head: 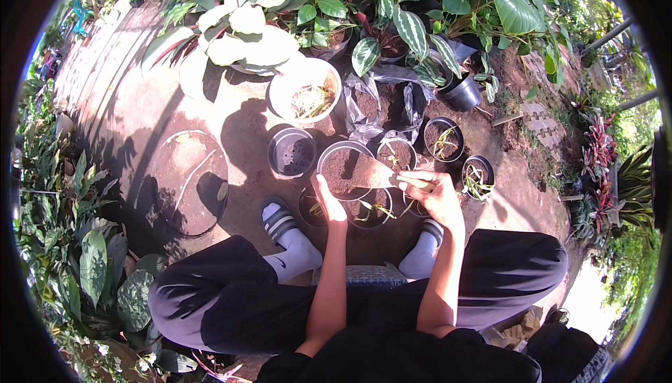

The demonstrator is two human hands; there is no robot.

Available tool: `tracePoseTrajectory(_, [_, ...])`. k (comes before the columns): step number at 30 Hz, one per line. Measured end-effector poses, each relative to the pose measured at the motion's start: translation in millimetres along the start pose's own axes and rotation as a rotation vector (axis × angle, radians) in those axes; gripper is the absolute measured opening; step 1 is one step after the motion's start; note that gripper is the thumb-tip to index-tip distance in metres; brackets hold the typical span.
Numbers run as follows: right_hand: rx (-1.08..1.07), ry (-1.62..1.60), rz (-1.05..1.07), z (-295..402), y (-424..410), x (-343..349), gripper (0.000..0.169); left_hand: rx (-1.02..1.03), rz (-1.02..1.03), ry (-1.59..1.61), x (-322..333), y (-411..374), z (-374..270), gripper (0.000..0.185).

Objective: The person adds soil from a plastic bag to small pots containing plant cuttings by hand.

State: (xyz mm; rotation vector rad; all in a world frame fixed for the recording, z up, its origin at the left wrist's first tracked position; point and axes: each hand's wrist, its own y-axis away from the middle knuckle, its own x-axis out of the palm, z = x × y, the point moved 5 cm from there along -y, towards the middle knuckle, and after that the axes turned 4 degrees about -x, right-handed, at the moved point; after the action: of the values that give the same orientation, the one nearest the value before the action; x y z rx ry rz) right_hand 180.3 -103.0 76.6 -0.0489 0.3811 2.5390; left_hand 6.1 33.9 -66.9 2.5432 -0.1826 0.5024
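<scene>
My right hand (pixel 433 197) is closed on the handle of a garden trowel (pixel 374 173), whose blade lies over the soil in a round plant pot (pixel 336 165). Against the near left side of that pot rests my left hand (pixel 331 202), its fingers along the wall. An empty-looking dark plastic pot (pixel 292 152) stands just left of it. Pots with soil and small yellow-green seedlings are around: one (pixel 396 155) beyond the trowel, one (pixel 443 139) further right, another (pixel 478 177) at the right, and several close to my feet, partly hidden.
A large white pot (pixel 304 89) with dry plant bits and a black plastic bag of soil (pixel 386 102) stand beyond. A round lid-like disc (pixel 190 183) lies at left. Leafy potted plants line the far side; a black pot (pixel 462 93) leans there. My sandalled feet flank the near pots.
</scene>
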Motion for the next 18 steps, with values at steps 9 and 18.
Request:
tracePoseTrajectory(9, [-0.065, 0.207, -0.087, 10.4, 3.6, 12.8, 0.026, 0.140, 0.094, -0.064, 9.6, 2.2, -4.0, 0.042])
tracePoseTrajectory(18, [-0.065, -0.080, -0.001, 15.8, 2.7, -0.4, 0.031, 0.094, 0.144, -0.117, -2.8, -9.4, 14.3, 0.043])
